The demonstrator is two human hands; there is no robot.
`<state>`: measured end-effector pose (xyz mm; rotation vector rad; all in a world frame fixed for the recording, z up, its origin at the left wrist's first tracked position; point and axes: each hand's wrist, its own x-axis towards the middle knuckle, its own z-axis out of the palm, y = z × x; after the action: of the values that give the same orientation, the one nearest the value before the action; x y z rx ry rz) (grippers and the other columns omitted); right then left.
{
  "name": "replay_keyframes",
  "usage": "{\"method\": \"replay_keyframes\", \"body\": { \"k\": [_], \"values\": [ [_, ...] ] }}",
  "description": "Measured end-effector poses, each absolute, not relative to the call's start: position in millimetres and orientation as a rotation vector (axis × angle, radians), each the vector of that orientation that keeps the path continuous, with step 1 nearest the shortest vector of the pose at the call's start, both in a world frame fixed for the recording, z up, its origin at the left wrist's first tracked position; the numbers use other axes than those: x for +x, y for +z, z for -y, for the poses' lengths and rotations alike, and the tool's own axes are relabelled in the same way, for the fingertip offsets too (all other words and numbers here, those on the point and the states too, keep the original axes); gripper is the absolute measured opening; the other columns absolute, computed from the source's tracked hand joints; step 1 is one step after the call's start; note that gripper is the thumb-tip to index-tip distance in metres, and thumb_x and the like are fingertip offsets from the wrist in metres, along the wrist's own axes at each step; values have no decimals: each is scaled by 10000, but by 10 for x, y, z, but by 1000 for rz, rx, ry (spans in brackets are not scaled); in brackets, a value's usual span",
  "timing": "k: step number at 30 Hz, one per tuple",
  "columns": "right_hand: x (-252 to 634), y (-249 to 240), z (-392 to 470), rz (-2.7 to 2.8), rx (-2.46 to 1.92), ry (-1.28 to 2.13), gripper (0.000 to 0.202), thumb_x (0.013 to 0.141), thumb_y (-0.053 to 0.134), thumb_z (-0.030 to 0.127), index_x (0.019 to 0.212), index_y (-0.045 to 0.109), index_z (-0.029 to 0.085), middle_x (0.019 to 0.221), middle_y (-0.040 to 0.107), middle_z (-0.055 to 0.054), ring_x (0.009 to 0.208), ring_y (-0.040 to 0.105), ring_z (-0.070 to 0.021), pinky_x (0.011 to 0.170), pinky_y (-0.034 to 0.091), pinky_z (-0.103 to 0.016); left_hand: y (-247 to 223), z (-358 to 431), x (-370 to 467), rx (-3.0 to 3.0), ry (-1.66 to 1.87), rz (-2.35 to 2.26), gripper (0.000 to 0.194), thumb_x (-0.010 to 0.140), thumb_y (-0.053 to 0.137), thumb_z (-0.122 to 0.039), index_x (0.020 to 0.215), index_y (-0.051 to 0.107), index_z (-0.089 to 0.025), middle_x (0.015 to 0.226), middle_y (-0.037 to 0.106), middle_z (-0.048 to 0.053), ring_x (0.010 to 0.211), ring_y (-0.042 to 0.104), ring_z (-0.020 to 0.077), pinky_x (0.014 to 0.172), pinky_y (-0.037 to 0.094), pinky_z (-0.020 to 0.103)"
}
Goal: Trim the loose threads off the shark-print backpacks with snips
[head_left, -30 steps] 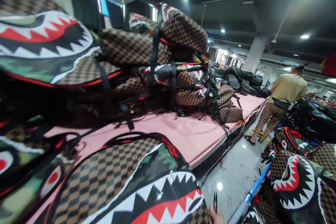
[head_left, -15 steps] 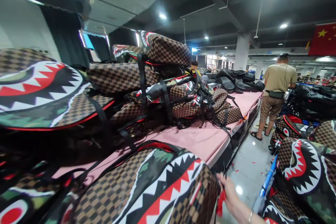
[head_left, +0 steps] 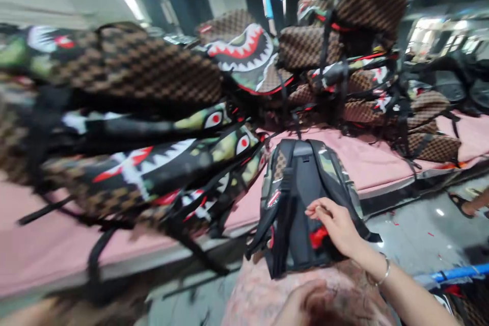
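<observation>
A camouflage-and-checkered backpack (head_left: 301, 204) rests upright on my lap, leaning on the table edge, its black padded back and shoulder straps facing me. My right hand (head_left: 334, 224) is over the back panel with its fingers curled together. From under the palm shows the red handle of what look like small scissors (head_left: 319, 237); the blades are hidden. My left hand cannot be made out. A smeared skin-toned shape shows at the bottom left edge, and I cannot tell whose it is.
A pink-topped table (head_left: 23, 260) runs across, with piled shark-mouth backpacks (head_left: 153, 66) at left and more backpacks (head_left: 309, 48) behind. Black bags (head_left: 451, 81) lie at far right. A blue bar (head_left: 462, 272) crosses the lower right, near another person's sandalled foot (head_left: 464, 206).
My view has swung left. The backpack in front of me now shows its strapped back instead of its shark-mouth front. My right hand has moved from its side to over the back panel.
</observation>
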<state>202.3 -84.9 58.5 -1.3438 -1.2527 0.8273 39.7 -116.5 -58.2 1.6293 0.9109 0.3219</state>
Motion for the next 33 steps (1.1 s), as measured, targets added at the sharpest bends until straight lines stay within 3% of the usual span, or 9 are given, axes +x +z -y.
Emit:
{"method": "replay_keyframes", "body": {
  "k": [3,7,10,14,18,21,27,33],
  "values": [
    [2090,180,936,1162,-1463,938,298,854,449,443,838,579,175,822,646,-55,716,611,-151,676,486,-259,-581,1014,-54,1272,422,-899,334,726,607,-461,919,664,-194,916,677,80,799,621,207,716,507,339],
    [2058,-88,1067,1249,-1580,954,340,866,403,469,838,583,182,631,572,-6,533,526,-121,525,420,-224,-578,612,-508,866,1004,-1254,402,679,610,-529,815,643,-152,641,625,8,555,552,119,615,488,275],
    [1957,-192,1110,1359,-1675,857,291,847,438,444,838,587,194,620,554,-1,570,519,-140,551,398,-234,-663,314,-581,911,1135,-1433,466,607,665,-521,895,640,-155,816,669,44,744,607,161,720,482,292],
    [1824,-306,1116,1391,-1783,819,238,807,492,389,966,533,217,726,580,2,626,535,-151,622,405,-246,-729,107,-447,1008,888,-1271,530,591,676,-491,980,643,-132,1060,651,118,1000,581,241,880,429,362],
    [1733,-404,1088,1373,-1756,827,225,848,413,374,970,518,216,718,558,9,662,536,-147,654,400,-247,-656,62,-332,1092,782,-1083,425,586,714,-381,916,653,-121,1029,665,119,969,597,248,880,435,378],
    [1687,-444,1050,1300,-1631,898,196,813,477,373,909,519,207,725,563,4,683,538,-145,632,406,-232,-589,104,-284,1240,785,-1019,266,598,712,-318,771,640,-130,1057,646,122,983,586,245,891,434,391],
    [1673,-357,908,959,-1472,936,253,738,539,385,888,537,182,759,575,-22,686,531,-146,616,417,-241,-503,381,-83,1337,941,-1037,207,684,643,-319,807,640,-152,1026,640,105,1049,549,254,897,435,394],
    [1552,-338,615,1054,-1506,1073,269,686,570,407,588,538,159,567,480,24,554,431,-104,537,352,-221,-496,555,13,1205,947,-1097,241,698,633,-353,832,636,-153,1008,654,94,955,598,236,865,463,362]
  ]
}}
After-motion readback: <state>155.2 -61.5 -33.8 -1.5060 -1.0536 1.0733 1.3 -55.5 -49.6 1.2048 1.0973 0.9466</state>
